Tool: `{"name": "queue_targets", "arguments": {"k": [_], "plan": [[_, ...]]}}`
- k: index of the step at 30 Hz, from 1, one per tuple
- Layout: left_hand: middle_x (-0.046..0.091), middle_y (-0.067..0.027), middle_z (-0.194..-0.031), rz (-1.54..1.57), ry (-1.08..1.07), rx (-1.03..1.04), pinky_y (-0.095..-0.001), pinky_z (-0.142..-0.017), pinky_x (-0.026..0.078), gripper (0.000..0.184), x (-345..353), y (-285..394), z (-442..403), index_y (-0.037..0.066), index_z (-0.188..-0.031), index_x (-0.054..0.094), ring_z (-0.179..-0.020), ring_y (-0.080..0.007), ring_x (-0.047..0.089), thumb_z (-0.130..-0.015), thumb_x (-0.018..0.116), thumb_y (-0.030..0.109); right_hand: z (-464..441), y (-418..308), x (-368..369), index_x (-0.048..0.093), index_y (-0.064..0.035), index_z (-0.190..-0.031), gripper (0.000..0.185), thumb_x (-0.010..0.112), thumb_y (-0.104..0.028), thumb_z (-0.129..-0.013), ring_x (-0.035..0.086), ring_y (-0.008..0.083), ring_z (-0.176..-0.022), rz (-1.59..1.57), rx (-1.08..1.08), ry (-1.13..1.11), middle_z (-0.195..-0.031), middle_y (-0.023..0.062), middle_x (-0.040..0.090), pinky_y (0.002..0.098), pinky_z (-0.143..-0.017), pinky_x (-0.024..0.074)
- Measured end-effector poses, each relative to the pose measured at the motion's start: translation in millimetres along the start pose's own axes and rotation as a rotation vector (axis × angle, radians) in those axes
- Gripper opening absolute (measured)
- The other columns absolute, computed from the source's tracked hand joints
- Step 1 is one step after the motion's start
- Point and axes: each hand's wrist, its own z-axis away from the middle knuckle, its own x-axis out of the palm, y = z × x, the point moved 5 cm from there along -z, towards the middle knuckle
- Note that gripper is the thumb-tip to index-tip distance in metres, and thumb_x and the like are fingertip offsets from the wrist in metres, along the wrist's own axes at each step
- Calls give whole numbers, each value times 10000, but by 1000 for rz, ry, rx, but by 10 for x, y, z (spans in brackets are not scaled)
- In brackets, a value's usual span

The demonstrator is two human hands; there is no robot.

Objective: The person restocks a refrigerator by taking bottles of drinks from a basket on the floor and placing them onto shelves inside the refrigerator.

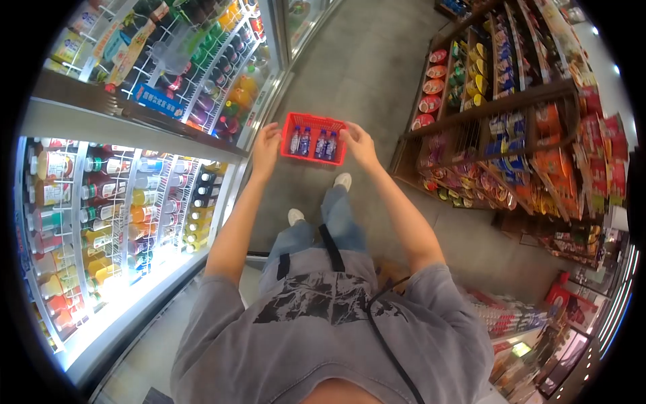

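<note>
A red plastic shopping basket (pixel 313 118) is between my two hands, ahead of my feet. Several small clear bottles (pixel 305 143) with dark blue labels stand inside it in two groups. My left hand (pixel 267 141) is closed at the basket's left rim, its fingertips bent toward the edge. At the right rim, my right hand (pixel 359 144) grips with its thumb over the edge and its other fingers behind. The basket's underside is hidden.
Lit drink coolers (pixel 128 202) full of bottles line the left side, with a door frame (pixel 286 40) beyond. On the right stands a snack shelf (pixel 498 114) with a rounded wooden rail. Grey floor (pixel 343 60) runs between them.
</note>
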Motion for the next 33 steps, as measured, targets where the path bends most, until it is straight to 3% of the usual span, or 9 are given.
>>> {"name": "queue_targets", "arguments": {"k": [6,8,13,15,17,21,23,27,33], "plan": [[626,-75,-1163,-6,-16,-46,-252,-803,463,361,294,-655,-550,74,-1319,532,-955,-130,615,-965,559,140,-884,763,24,568,-17,-1307,446,661,-247,-936,675,159,-991,-76,64,-43,-1107,140,703,276,-808,539],[628,-77,-1156,-37,-18,-73,-248,-796,461,365,442,-904,-747,67,-1319,530,-956,-127,613,-962,567,136,-1158,1027,-4,570,-18,-1305,447,661,-253,-936,674,175,-1001,-84,-4,-8,-1119,143,698,286,-838,532],[636,-91,-1136,-19,-67,46,-264,-864,477,341,803,-1607,-1443,42,-1286,544,-991,-136,605,-953,580,103,-1737,1613,15,563,-20,-1315,442,648,-247,-945,666,167,-988,-56,5,-22,-1109,126,693,292,-840,534],[639,-90,-1133,11,-53,32,-265,-865,478,336,833,-2040,-1666,51,-1282,551,-989,-136,607,-951,581,98,-1967,1965,82,557,-23,-1322,436,639,-241,-954,658,150,-963,-2,-34,-30,-1093,106,690,289,-810,544],[642,-89,-1130,37,-47,19,-267,-867,479,331,850,-2500,-1818,61,-1279,558,-987,-137,610,-950,581,93,-2157,2414,152,572,-25,-1306,433,649,-241,-938,669,183,-1036,-60,-4,-26,-1140,154,693,298,-873,528],[647,-99,-1142,-70,-47,-78,-285,-872,490,330,888,-3513,-1927,76,-1274,567,-990,-148,619,-945,583,85,-2426,3116,291,578,-21,-1294,418,643,-238,-943,669,182,-1021,29,53,-24,-1135,155,691,296,-851,538],[648,-111,-1149,-173,-40,-106,-296,-871,499,324,865,-4142,-2016,61,-1273,556,-993,-169,633,-949,554,57,-2634,3726,411,569,-3,-1294,407,627,-226,-959,670,159,-930,-64,82,-1,-1069,107,694,291,-798,555],[648,-131,-1127,-140,53,-212,-302,-867,515,351,841,-5196,-2126,29,-1282,528,-966,-185,649,-943,460,-31,-3081,4799,666,572,19,-1277,390,615,-214,-966,672,159,-909,-302,162,47,-1029,111,694,293,-773,566],[676,-140,-1115,-342,193,-219,-321,-901,511,356,555,-6546,-2550,40,-1277,560,-1031,-207,654,-928,497,10,-3685,5938,1032,595,20,-1257,394,622,-235,-958,676,146,-860,-14,62,74,-995,95,704,279,-729,563]]}}
